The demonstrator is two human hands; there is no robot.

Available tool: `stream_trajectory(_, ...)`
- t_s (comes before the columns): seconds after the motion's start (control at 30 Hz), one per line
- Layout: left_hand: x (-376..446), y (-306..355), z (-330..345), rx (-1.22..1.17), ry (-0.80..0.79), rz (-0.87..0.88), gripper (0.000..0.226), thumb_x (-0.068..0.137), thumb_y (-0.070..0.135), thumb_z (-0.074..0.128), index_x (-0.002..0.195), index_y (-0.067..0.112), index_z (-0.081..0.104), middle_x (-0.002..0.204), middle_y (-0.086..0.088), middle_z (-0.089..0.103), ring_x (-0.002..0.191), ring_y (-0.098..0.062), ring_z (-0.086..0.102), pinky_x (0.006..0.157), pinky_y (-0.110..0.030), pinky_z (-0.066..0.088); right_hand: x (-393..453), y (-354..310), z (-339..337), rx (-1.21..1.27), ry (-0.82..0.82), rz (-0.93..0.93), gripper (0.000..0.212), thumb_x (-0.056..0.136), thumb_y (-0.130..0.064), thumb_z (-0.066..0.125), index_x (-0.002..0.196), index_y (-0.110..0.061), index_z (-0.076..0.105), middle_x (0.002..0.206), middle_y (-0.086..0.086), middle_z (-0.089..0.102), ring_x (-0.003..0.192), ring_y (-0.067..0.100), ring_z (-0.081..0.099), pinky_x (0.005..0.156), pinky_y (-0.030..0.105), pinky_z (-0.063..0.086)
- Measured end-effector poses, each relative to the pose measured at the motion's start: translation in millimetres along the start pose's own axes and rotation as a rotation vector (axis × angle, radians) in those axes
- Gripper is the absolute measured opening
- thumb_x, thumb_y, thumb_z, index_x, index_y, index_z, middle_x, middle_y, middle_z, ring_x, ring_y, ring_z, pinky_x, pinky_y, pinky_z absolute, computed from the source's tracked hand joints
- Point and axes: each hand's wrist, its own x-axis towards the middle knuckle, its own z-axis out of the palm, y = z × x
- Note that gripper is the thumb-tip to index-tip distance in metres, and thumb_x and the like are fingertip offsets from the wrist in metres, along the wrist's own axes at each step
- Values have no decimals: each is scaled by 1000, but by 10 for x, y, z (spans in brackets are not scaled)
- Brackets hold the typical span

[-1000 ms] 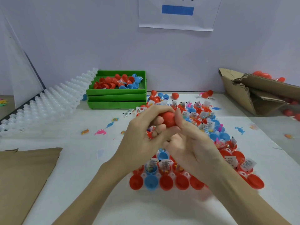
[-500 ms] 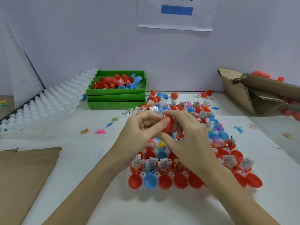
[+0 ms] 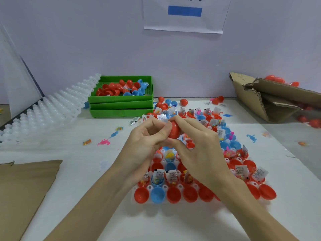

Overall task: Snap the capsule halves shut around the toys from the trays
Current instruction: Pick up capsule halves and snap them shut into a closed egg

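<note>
1. Red capsule (image 3: 174, 130) is pinched between both hands, raised above the white tray (image 3: 149, 187).
2. The left hand (image 3: 147, 141) curls its fingers around the capsule's left side.
3. The right hand (image 3: 199, 145) grips its right side from above.
4. Below the hands, open capsule halves (image 3: 173, 194) holding toys fill the tray on the bench (image 3: 69, 171).

Light: we see bright, even, diffuse light.
Shadows: soft ones on the worktop (image 3: 173, 226) below the grip.
Edges: wide-angle bending.
Focus: slightly soft throughout.
</note>
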Motion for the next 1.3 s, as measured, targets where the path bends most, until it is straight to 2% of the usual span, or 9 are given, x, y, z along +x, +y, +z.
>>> stream_trajectory(0.1, 3, -18, -29, 134, 56, -6, 29, 89, 33, 74, 98, 6, 73, 100, -15, 77, 90, -25, 75, 95, -36, 58, 8, 69, -2, -15, -59, 24, 52, 92, -46, 60, 135, -16, 64, 111, -18, 60, 101, -17, 53, 93, 3, 41)
stream_trajectory(0.17, 12, -38, -44, 294, 83, 35, 25, 94, 34, 72, 100, 10, 75, 94, -7, 79, 89, -22, 77, 88, -31, 60, -5, 118, -13, -59, -121, 75, 58, 92, -52, 60, 142, -23, 60, 112, -18, 59, 99, -13, 54, 91, 7, 44)
stream_trajectory(0.37, 6, -70, -41, 715, 172, 294, 36, 94, 56, 54, 101, 26, 75, 81, 14, 73, 75, -11, 69, 69, -21, 56, 11, 136, -6, -15, -208, 251, 56, 99, -27, 67, 152, -24, 49, 114, -12, 52, 93, 0, 57, 87, 13, 50)
stream_trajectory(0.53, 63, 37, -198, 556, 346, 381, 42, 103, 48, 45, 91, 21, 74, 66, 4, 63, 51, -5, 49, 50, -15, 38, 341, 99, -304, 556, 79, 656, 27, 91, -27, 76, 117, -32, 67, 105, -11, 77, 101, 3, 72, 84, 18, 57)
stream_trajectory(0.67, 104, 80, -314, 531, 451, 368, 44, 110, 37, 46, 82, 16, 73, 64, 8, 64, 56, -1, 54, 57, -19, 40, 1166, 555, -765, 1067, 436, 797, 42, 96, -16, 69, 132, 5, 60, 118, 9, 72, 103, 9, 74, 79, 16, 58)
stream_trajectory(0.73, 114, 79, -341, 531, 444, 348, 45, 110, 35, 46, 81, 14, 74, 63, 9, 65, 56, 0, 55, 61, -24, 40, 1480, 807, -946, 1291, 609, 910, 52, 96, -10, 69, 142, 4, 48, 136, 19, 59, 113, 23, 70, 78, 23, 62)
stream_trajectory(0.9, 140, 76, -384, 577, 436, 309, 46, 110, 32, 47, 79, 12, 74, 64, 8, 67, 58, 0, 58, 66, -26, 44, 1288, 1076, -907, 867, 311, 1020, 43, 100, -5, 63, 139, 7, 51, 127, 16, 65, 105, 18, 72, 80, 20, 60)
stream_trajectory(1.1, 161, 17, -405, 633, 464, 313, 42, 110, 29, 48, 82, 12, 74, 66, 3, 66, 58, 2, 57, 63, -24, 42, 622, 943, -533, 121, -27, 755, 13, 98, -14, 67, 109, -12, 74, 95, -1, 75, 87, 10, 72, 63, 11, 54)
stream_trajectory(1.3, 216, -45, -517, 723, 587, 312, 18, 106, 20, 57, 93, 19, 69, 83, 10, 68, 76, -2, 63, 65, -23, 45, 543, 725, -247, -193, -343, 440, 14, 97, -15, 70, 108, -17, 78, 97, -3, 74, 85, 7, 66, 75, 15, 54)
